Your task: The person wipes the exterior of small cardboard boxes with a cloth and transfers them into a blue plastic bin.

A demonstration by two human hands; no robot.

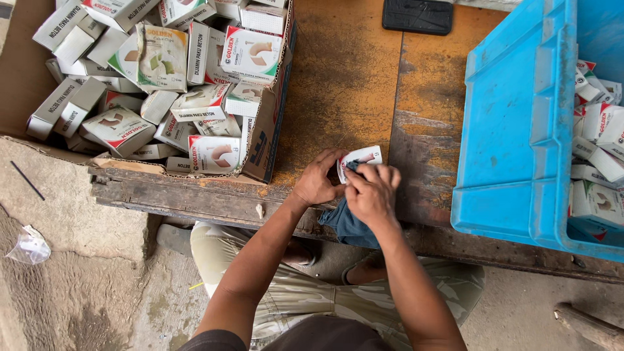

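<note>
My left hand point(318, 181) grips a small white carton point(361, 158) with red print at the front edge of the worn orange table point(344, 84). Pressed against that carton is a dark blue cloth point(348, 224), bunched under my right hand point(372, 193). The cloth hangs down past the table's edge toward my lap. Both hands sit close together, thumbs touching the carton.
An open cardboard box point(268, 140) full of several similar small cartons lies at the left. A blue plastic crate point(520, 130) holding more cartons stands at the right. A black flat object point(417, 15) rests at the table's far side. A crumpled clear plastic wrapper point(29, 247) lies on the ground.
</note>
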